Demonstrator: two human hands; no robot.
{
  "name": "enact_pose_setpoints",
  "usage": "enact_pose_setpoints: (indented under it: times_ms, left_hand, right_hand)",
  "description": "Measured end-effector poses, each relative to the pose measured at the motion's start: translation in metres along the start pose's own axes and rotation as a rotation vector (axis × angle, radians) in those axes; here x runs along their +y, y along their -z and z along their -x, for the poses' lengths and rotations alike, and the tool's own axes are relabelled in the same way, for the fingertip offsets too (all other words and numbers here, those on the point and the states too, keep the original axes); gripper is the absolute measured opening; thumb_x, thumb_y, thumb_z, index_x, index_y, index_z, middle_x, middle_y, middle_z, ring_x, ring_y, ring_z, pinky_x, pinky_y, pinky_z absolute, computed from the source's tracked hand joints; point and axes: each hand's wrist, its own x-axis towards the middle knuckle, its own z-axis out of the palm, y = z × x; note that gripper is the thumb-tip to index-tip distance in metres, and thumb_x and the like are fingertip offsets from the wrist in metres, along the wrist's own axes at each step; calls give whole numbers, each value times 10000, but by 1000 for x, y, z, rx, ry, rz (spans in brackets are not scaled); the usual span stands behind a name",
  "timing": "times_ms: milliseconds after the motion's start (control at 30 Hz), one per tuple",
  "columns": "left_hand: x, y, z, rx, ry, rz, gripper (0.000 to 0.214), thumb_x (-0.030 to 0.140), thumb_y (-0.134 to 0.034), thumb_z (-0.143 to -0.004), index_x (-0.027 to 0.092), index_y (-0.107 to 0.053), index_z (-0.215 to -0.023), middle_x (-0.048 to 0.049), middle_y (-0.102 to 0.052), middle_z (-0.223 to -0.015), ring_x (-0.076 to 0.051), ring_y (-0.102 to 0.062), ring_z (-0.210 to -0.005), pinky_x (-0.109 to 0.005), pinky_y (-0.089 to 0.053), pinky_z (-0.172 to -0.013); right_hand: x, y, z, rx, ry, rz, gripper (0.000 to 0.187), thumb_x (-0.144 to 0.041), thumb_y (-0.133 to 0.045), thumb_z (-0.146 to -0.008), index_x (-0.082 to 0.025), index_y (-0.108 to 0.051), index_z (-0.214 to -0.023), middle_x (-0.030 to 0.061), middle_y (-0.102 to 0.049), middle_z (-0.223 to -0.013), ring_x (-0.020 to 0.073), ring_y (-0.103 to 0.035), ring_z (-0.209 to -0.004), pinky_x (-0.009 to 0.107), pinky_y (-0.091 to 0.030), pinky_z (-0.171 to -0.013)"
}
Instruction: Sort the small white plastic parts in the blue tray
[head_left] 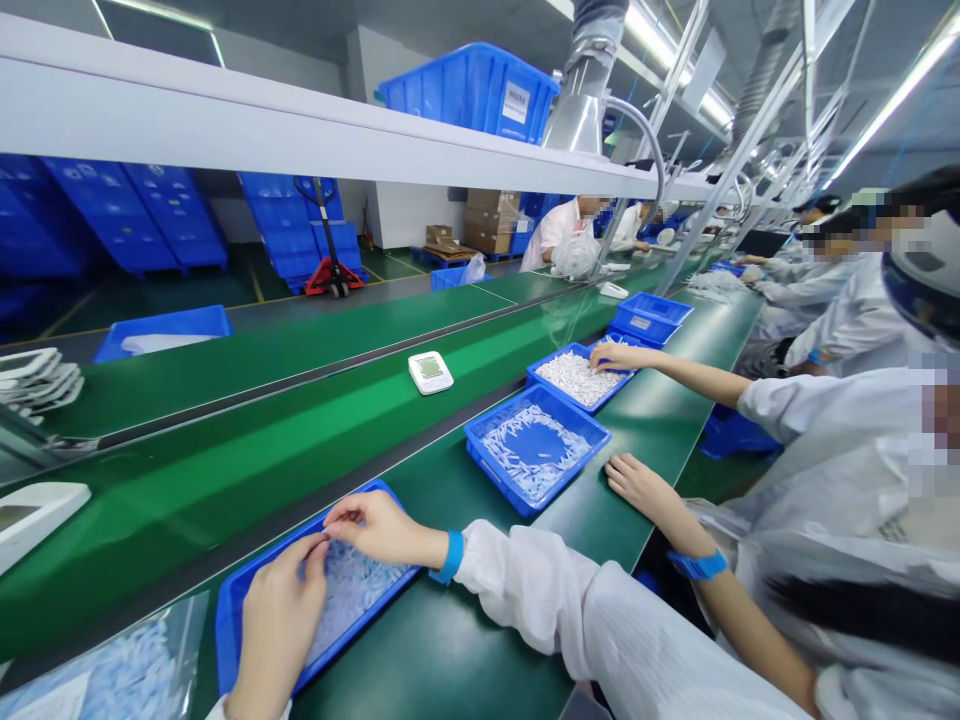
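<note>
My left hand (279, 615) and my right hand (382, 530) meet over a blue tray (227, 640) at the near left of the bench. Thumb and fingers of each are pinched together, the fingertips nearly touching. Whatever lies between them is too small to make out. Inside the tray, below my hands, lie many small whitish and pale blue pieces (360, 590). A blue band circles my right wrist. Left of the tray lies a clear plastic bag (142, 660) full of similar pale blue pieces.
A green conveyor (315, 425) runs alongside, carrying a white device with a small screen (430, 372). Two more blue trays (480, 450) with white pieces stand to the right. A co-worker's hand (619, 356) reaches into one; the other hand (637, 485) rests on the bench. A white shelf (300, 140) crosses above.
</note>
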Motion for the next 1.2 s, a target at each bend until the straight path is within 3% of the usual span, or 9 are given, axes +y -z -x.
enact_pose_setpoints:
  times_ms: [267, 467, 667, 1200]
  left_hand:
    - [-2, -3, -1, 81, -46, 57, 395, 420, -378, -830, 191, -695, -887, -67, -715, -974, -233, -663, -881, -310, -495, -781]
    - [3, 0, -3, 57, 71, 54, 389, 422, -399, -841, 206, -662, -1031, -49, -729, -927, -213, -681, -775, -272, -485, -652]
    - [8, 4, -4, 18, 78, 33, 307, 405, -441, -833, 224, -686, -869, -24, -729, -777, -186, -647, -589, -258, -433, -549]
    - [11, 3, -7, -38, 69, 132, 243, 361, -401, -799, 223, -599, -772, -7, -704, -717, -174, -641, -583, -250, -424, -555]
  right_hand:
    - [-1, 1, 1, 2, 15, 5, 130, -195, -564, -827, -145, -673, -879, 40, -678, -809, 133, -623, -740, 231, -487, -708]
    - [2, 2, -1, -8, -5, 15, 156, -208, -583, -830, -152, -665, -950, 30, -679, -820, 129, -628, -765, 231, -495, -727]
    - [-4, 6, -1, -32, -2, 138, 98, -216, -567, -850, -159, -645, -835, 17, -667, -797, 119, -612, -759, 207, -466, -687]
    - [-8, 6, 4, -109, 8, 367, 88, -135, -475, -849, -171, -551, -823, 2, -623, -774, 106, -565, -700, 184, -393, -606]
